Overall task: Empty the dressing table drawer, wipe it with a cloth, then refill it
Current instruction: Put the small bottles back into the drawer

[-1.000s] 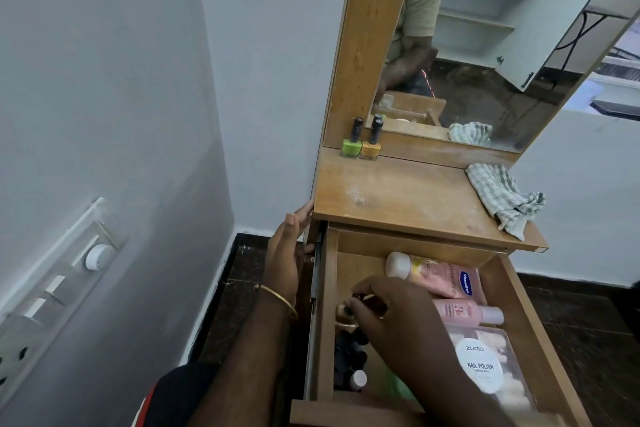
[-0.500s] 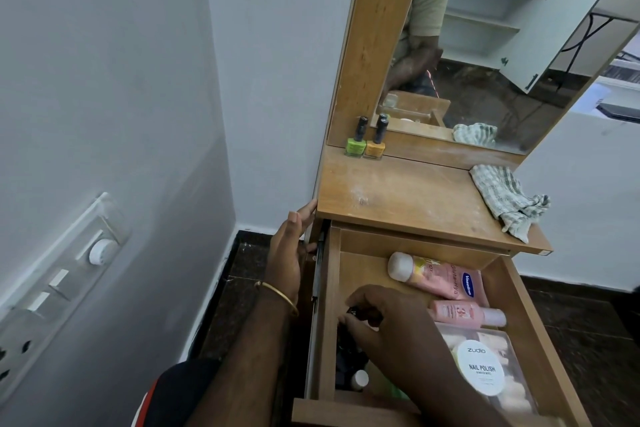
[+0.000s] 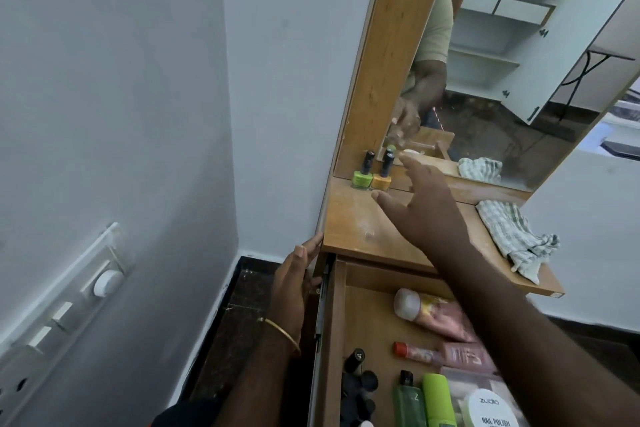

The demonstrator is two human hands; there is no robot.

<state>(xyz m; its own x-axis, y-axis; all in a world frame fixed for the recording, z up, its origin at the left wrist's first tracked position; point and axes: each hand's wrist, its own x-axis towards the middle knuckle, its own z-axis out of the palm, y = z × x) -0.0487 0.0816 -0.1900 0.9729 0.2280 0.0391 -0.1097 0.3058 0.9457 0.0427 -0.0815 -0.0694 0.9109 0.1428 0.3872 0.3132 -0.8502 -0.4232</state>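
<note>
The wooden drawer (image 3: 336, 340) stands pulled out under the dressing table top (image 3: 360, 225). In it lie a pink lotion bottle (image 3: 438, 317), a red-capped tube (image 3: 415, 354), dark nail polish bottles (image 3: 358, 381), two green bottles (image 3: 437, 400) and a white "nail polish" tub (image 3: 491, 409). A green nail polish bottle (image 3: 361, 177) and a yellow one (image 3: 381, 180) stand at the mirror's foot. My right hand (image 3: 422, 208) reaches over the top beside them, fingers spread, holding nothing I can see. My left hand (image 3: 294, 277) rests on the table's left side. A checked cloth (image 3: 516, 239) lies at the top's right.
A white wall with a switch panel (image 3: 69, 308) closes the left side. The mirror (image 3: 502, 80) rises behind the top and reflects a person's arm and a white cupboard. Dark floor shows between wall and table.
My right hand has left the drawer and moved up over the table top toward the two bottles. The drawer's front items now show. My left hand has stayed put.
</note>
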